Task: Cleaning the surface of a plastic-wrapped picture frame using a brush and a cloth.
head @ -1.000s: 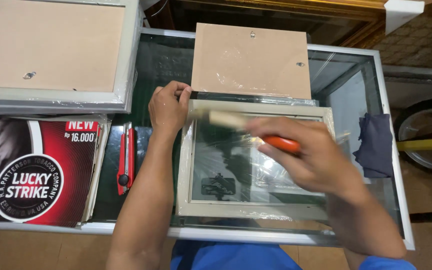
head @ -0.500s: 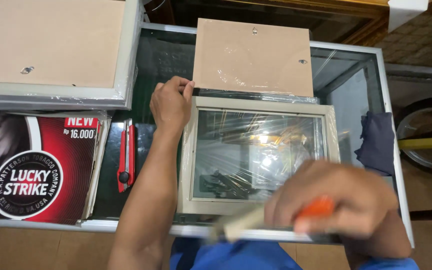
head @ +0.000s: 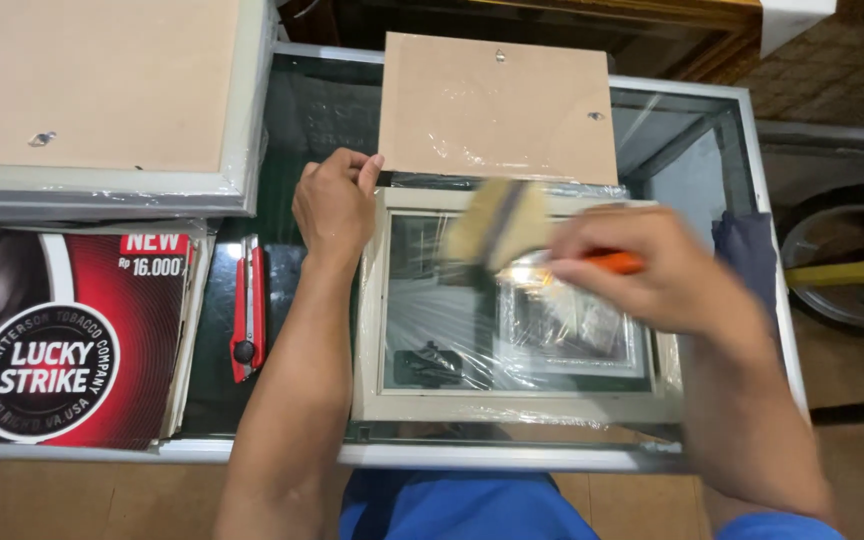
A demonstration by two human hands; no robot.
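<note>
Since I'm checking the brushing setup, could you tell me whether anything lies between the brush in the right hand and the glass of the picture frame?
Nothing visible does. The right hand holds the brush directly over the picture frame, with only the frame's own plastic wrap around its edges. The left hand rests on the frame's upper left corner, clear of the bristles.

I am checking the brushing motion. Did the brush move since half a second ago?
Yes. The brush in the right hand went from the near edge of the picture frame up toward its far edge, beside the backing board.
</note>
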